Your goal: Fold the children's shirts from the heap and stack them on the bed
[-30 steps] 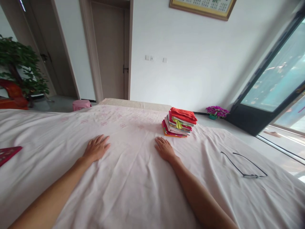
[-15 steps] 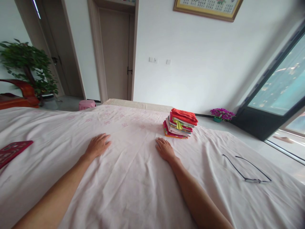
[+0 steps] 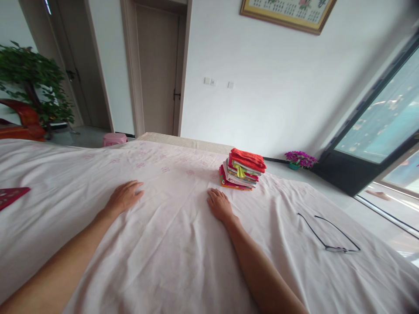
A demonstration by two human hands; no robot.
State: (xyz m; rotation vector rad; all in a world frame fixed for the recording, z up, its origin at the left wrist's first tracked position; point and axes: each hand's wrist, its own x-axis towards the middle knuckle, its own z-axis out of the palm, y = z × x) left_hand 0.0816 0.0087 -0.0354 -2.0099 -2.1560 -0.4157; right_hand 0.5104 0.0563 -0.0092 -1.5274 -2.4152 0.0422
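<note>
White wall (image 3: 262,87) is rising behind a broad surface spread with a pink-flowered sheet (image 3: 176,244); whether a bed or a bench is lying underneath, I cannot tell. On that sheet I am resting both hands, well apart and palms down. My left hand (image 3: 123,196) is lying loosely open, fingers slightly bent, and is holding nothing. My right hand (image 3: 220,204) is lying just as relaxed, fingers close together and pointing away from me, also gripping nothing. Just beyond it and a little to the right, a stack of folded fabrics (image 3: 244,178) is standing, with a red folded cloth (image 3: 248,159) on top and a yellow-green corner (image 3: 240,171) poking out of its near side. Black-framed eyeglasses (image 3: 337,250) are lying farther right, arms unfolded.

For resting well, I judge, I should be spreading the weight evenly through both palms, leaving the fingers soft so they are not dragging creases into the sheet, and giving the stack room so that neither hand is nudging it.
</note>
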